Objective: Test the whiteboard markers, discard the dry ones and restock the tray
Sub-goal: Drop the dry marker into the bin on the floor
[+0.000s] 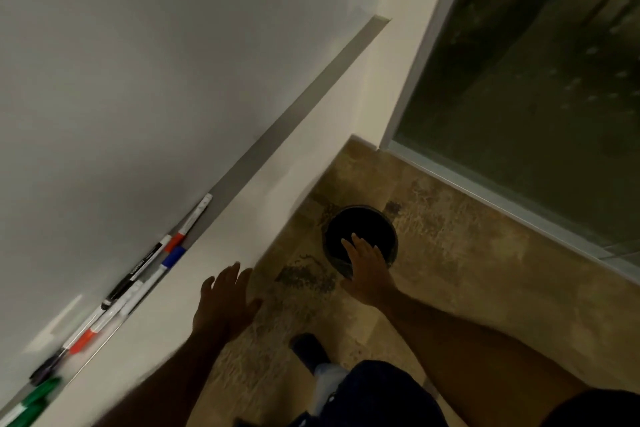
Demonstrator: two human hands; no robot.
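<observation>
Head view: both hands' fingers spread, empty; right hand (pixel 369 265) over bin (pixel 360 236).

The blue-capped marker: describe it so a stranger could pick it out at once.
Find the whiteboard on the left and follow its tray down to the row of markers. The blue-capped marker lies about midway along that row, on the tray's outer side beside the black marker. It alone has a blue cap; its neighbours' caps are red, black or green.
</observation>
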